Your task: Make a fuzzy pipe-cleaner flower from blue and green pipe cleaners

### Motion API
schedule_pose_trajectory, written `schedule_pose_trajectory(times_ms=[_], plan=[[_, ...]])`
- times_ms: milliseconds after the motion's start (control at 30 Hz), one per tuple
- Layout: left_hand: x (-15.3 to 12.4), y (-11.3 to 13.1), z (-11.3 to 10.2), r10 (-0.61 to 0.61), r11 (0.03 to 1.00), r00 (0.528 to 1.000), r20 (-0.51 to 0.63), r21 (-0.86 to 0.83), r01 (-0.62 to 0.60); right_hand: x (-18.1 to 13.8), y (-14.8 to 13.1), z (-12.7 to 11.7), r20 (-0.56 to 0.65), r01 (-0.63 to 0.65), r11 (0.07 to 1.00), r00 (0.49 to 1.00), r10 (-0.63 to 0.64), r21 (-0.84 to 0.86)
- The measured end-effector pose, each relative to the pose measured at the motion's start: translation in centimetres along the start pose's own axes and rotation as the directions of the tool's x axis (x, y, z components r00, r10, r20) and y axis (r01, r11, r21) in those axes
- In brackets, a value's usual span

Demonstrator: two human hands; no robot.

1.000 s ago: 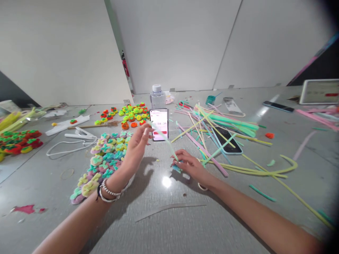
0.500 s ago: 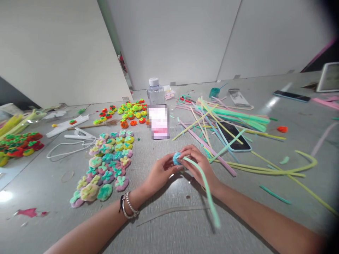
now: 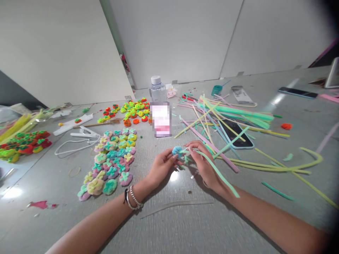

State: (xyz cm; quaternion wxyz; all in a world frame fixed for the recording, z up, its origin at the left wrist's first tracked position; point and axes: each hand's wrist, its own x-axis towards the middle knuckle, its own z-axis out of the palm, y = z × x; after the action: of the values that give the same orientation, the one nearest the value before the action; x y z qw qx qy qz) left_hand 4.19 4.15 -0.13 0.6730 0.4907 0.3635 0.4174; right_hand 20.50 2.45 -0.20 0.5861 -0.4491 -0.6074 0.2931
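Note:
Between thumb and fingers, my left hand (image 3: 162, 168) grips a small round blue pipe-cleaner piece (image 3: 177, 151). My right hand (image 3: 202, 160) is beside it, pinching a mint-green pipe cleaner (image 3: 218, 171) close to the blue piece. The strip's long free end curves over my right wrist towards me. A few short green ends show under the blue piece, partly hidden by the fingers. Left of my hands lie rows of pastel pipe-cleaner flowers (image 3: 109, 173).
A phone (image 3: 162, 120) with a blurred screen stands ahead, before a bottle (image 3: 157, 90). Loose pipe cleaners (image 3: 238, 113) spread to the right, partly over a dark phone (image 3: 235, 132). Orange and yellow pieces (image 3: 135, 109) lie behind the flowers; a white glue gun (image 3: 84, 133) rests at left.
My right hand has drawn slightly away from the blue piece, showing more of it. The mint-green strip's free end has swung up and to the right. The whole view has shifted slightly.

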Motion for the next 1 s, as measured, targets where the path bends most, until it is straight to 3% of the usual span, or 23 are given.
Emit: schedule_pose_trajectory(times_ms=[133, 367, 567, 833, 1000], plan=[[0.2, 0.0, -0.3, -0.044, 0.997, 0.997, -0.061, -0.072, 0.039, -0.1, -0.2, -0.1, 0.004, 0.011, 0.998, 1.000, -0.011, -0.060], [0.5, 0.2, -0.6, -0.071, 0.977, 0.993, -0.094, -0.205, 0.051, -0.7, -0.6, 0.3, 0.267, 0.197, 0.961, 0.953, -0.142, -0.192], [0.6, 0.1, -0.7, -0.099, 0.972, 0.994, -0.057, -0.220, 0.084, -0.4, -0.4, 0.3, 0.158, 0.090, 0.960, 0.986, -0.049, -0.265], [-0.8, 0.1, 0.8, -0.092, 0.962, 0.996, 0.004, -0.257, 0.090, -0.8, 0.1, 0.3, 0.250, 0.229, 0.917, 0.956, -0.150, -0.325], [-1.2, -0.2, 1.2, -0.065, 0.983, 0.991, 0.117, -0.165, 0.084, -0.9, -0.1, 0.3, 0.266, 0.188, 0.931, 0.958, -0.104, -0.312]])
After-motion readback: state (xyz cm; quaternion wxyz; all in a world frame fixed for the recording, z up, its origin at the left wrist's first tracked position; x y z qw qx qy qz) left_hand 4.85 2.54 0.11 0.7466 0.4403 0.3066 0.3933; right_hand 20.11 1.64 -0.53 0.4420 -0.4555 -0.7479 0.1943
